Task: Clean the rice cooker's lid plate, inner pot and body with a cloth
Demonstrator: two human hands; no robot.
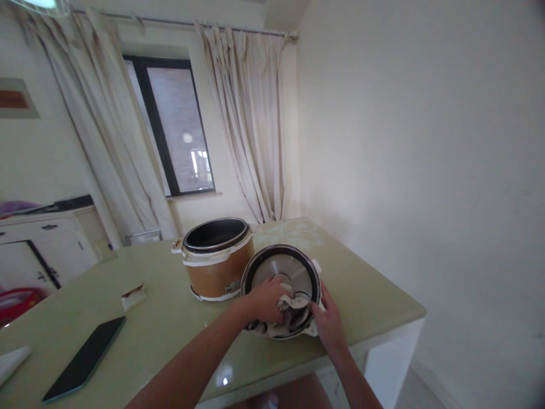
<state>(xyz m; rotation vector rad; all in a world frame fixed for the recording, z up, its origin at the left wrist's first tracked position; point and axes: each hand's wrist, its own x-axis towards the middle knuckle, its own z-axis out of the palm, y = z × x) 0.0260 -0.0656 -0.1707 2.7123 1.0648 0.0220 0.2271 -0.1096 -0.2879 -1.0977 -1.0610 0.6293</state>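
Observation:
The round lid (264, 267) of a pressure cooker is tilted up near the table's front edge, its metallic inner face and dark rim towards me. My left hand (268, 301) is closed on a crumpled greyish cloth (293, 312), pressed against the lid's inside. Gripping the lid's right edge is my right hand (328, 318), thumb on the rim and fingers round the outer side. Just behind and left of the lid stands the gold-brown cooker body (217, 272), its top uncovered and a dark inner pot (217, 234) inside.
On the left of the green tabletop (170, 318) lie a dark flat tablet-like object (85, 358), a small white packet (133, 295) and part of a white object (12, 363). A wall (404, 170) rises along the right. A white cabinet (46, 244) stands far left.

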